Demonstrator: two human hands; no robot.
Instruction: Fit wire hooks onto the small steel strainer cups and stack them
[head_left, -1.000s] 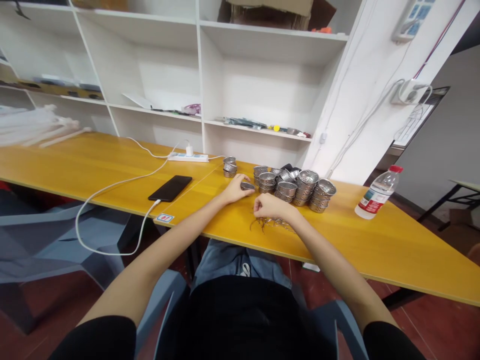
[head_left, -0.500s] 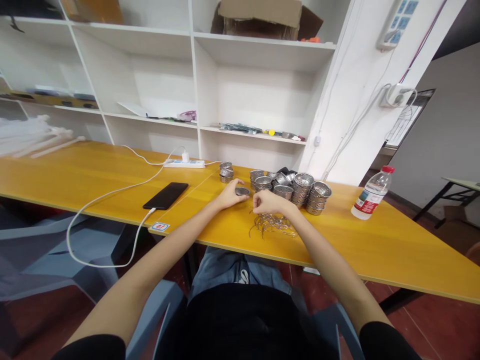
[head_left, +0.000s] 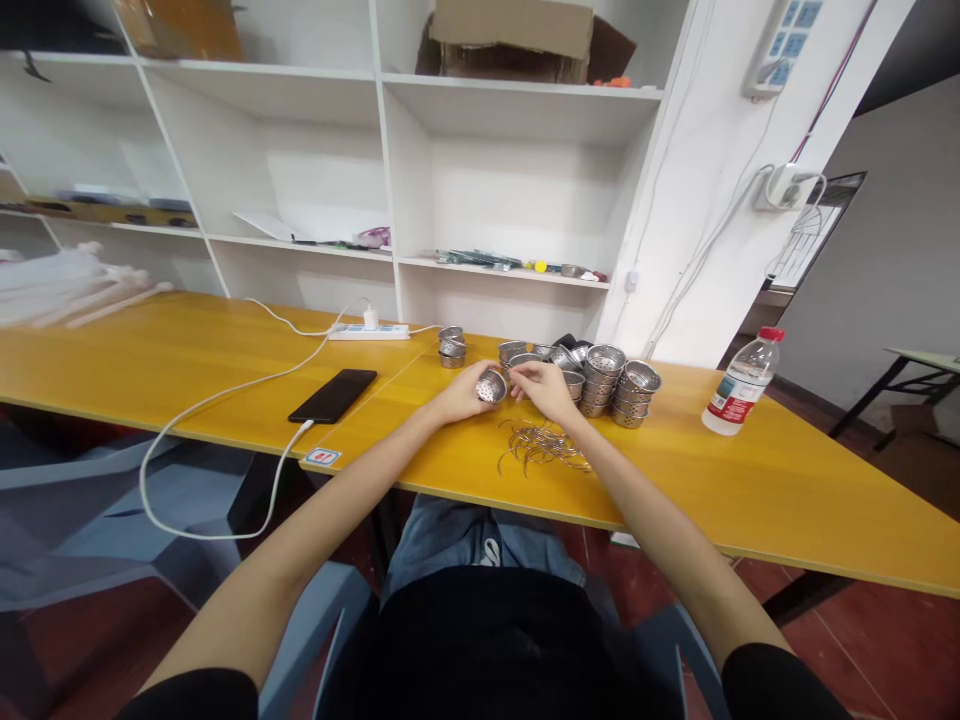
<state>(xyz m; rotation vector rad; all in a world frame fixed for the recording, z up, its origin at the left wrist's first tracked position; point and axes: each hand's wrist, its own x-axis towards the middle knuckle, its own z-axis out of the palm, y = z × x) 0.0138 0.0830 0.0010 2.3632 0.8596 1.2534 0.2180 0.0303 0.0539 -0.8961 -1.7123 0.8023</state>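
My left hand (head_left: 463,393) is closed around a small perforated metal cup (head_left: 492,386), tilted so that its holes face me. Just right of the cup, my right hand (head_left: 544,388) is pinched, with thumb and fingertips together. Whatever it may hold is too small to make out. Below my right hand a loose heap of thin curved metal wires (head_left: 540,446) lies on the yellow table (head_left: 450,462). Behind my hands stand several stacks of similar cups (head_left: 600,378), partly hidden by my right hand. A smaller cup stack (head_left: 451,346) stands behind my left hand.
To the left lie a black phone (head_left: 332,396) on a white cable and a power strip (head_left: 371,331). A water bottle (head_left: 742,382) with a red cap stands on the right. White shelves (head_left: 517,190) rise behind the table.
My left hand has tipped the cup, so its perforated side now faces me. My right hand has moved up from the wire heap towards the cup.
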